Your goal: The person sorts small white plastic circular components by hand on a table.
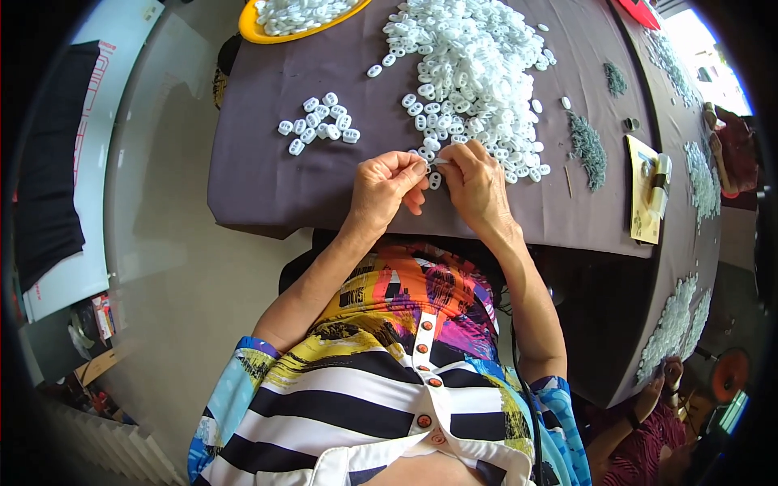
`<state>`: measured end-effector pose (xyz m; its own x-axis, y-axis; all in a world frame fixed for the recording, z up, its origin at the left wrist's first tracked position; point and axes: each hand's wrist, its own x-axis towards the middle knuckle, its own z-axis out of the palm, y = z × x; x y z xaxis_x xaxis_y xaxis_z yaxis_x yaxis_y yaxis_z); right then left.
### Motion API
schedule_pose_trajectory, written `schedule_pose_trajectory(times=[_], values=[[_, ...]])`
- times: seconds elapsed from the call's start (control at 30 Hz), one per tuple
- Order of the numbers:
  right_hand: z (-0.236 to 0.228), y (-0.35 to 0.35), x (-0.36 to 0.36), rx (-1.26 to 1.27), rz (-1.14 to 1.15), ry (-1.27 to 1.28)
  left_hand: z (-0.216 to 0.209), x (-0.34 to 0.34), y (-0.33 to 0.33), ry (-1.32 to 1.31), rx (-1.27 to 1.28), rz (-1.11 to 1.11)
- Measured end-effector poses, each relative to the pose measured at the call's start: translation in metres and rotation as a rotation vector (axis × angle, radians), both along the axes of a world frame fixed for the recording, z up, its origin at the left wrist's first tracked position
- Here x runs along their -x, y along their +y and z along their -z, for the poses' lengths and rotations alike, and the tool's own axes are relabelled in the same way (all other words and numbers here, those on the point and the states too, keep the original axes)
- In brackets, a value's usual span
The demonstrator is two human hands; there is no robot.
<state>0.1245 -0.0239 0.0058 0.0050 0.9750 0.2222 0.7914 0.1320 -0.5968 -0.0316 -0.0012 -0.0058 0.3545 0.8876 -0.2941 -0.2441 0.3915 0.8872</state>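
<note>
My left hand (392, 185) and my right hand (476, 185) meet near the table's front edge, fingertips almost touching. Both pinch at a small white plastic piece (438, 162), mostly covered by the fingers, so its exact form cannot be made out. Just beyond them spreads a big heap of white oval plastic pieces (478, 73), many showing two holes on the face. To the left, a small separate group of the same white pieces (321, 121) lies on the dark tablecloth.
A yellow bowl (304, 34) full of white pieces stands at the far left corner. Right of the heap lie small grey-green piles (587, 150), a thin stick (568, 182) and a yellow card (643, 190). Another person's hands (660, 385) work at white pieces, lower right.
</note>
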Motion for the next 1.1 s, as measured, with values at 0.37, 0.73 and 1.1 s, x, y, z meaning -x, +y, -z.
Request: schedule_pose_trajectory(times=[0.37,0.73,1.1], values=[[0.012,-0.018,0.0,0.158,0.158,1.057,-0.008,-0.009,-0.004,0.081,-0.009,0.034],[0.012,-0.018,0.0,0.141,0.158,1.167,-0.008,-0.012,-0.003,0.124,-0.033,0.036],[0.011,-0.019,0.003,0.149,0.128,1.072,-0.007,-0.012,-0.004,0.126,-0.05,0.031]])
